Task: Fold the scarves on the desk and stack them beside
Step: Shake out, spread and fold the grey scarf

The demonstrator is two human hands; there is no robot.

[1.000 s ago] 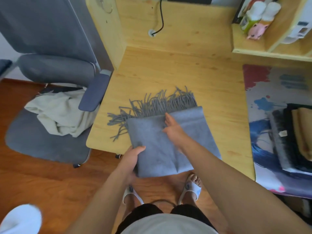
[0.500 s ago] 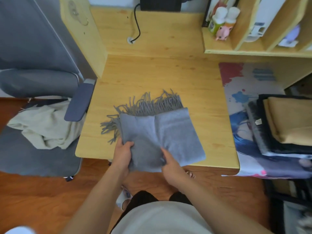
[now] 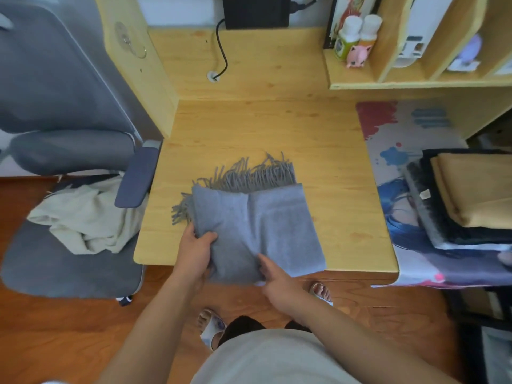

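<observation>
Grey wool, the scarf [image 3: 255, 228] lies folded at the desk's [image 3: 277, 128] near edge, fringe toward the back; my left hand [image 3: 195, 250] grips its near left corner, thumb on top; my right hand [image 3: 274, 278] pinches the near hem; folding looks nearly done; next I judge a lift across to the stack [image 3: 468, 198] at the desk's right end.

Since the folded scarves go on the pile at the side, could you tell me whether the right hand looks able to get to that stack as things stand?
Probably yes. The stack lies to the right hand's side, with only bare desk and mat between, but that hand is now on the grey scarf.
</observation>
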